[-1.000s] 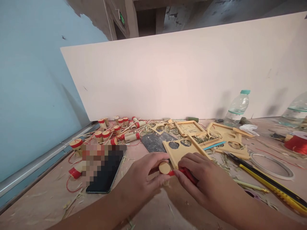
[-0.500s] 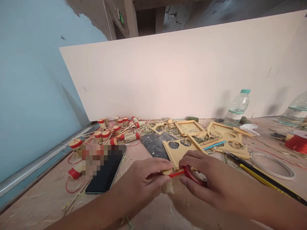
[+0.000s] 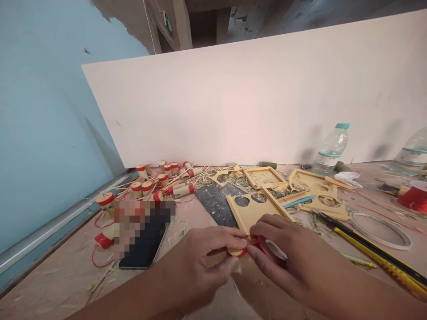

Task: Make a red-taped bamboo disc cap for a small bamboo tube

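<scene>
My left hand (image 3: 213,255) is closed around a small bamboo tube (image 3: 235,251); only its pale top and a band of red tape at the rim show between the fingers. Close beside it, my right hand (image 3: 280,253) grips a roll of red tape (image 3: 271,254), with thumb and fingertips near the tube. The tape runs from the roll to the tube's rim, and the fingers of both hands almost meet there. Most of the tube's body is hidden by my left hand.
Several red-banded bamboo tubes (image 3: 147,187) with sticks and red cord lie at the back left, behind a phone (image 3: 147,242). Cut-out wooden sheets (image 3: 256,209) lie ahead. To the right are a yellow-black utility knife (image 3: 367,246), a tape ring (image 3: 353,222) and a water bottle (image 3: 330,151).
The stretch of tape between roll and tube has shortened as my hands came together. The tube has tilted, and red tape now covers part of its rim.
</scene>
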The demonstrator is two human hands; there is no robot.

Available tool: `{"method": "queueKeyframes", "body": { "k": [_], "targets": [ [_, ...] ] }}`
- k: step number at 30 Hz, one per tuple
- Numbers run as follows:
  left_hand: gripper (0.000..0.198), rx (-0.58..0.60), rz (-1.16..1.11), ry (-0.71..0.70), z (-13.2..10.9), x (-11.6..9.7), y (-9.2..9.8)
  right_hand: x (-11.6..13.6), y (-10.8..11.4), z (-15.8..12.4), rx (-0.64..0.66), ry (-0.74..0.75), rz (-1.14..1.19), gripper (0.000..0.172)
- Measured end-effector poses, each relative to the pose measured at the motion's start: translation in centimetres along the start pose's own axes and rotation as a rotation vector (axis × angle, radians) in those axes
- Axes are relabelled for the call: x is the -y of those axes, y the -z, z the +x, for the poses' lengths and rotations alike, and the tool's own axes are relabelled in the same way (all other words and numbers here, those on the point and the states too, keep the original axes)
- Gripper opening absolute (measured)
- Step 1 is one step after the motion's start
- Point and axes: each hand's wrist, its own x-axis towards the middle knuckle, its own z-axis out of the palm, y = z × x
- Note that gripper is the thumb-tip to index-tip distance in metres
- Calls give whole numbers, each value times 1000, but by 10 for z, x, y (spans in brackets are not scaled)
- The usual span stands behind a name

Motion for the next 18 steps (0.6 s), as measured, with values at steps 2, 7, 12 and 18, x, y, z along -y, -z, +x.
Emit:
{"method": "queueKeyframes", "body": {
  "k": [2,7,12,18],
  "targets": [
    [26,2,11,-8,-1,3,-3,0,-2,-1,-9,8,-4,23],
    [14,-51,-19,-7,-2,9,-8,0,-6,-2,-26,15,-21,20],
    [20,-105,-46,68,-1,4,-8,0,1,-4,17,39,56,14],
    [30,-80,-244,242,-2,2,-10,-2,9,-3,27,53,135,11]
  ]
}}
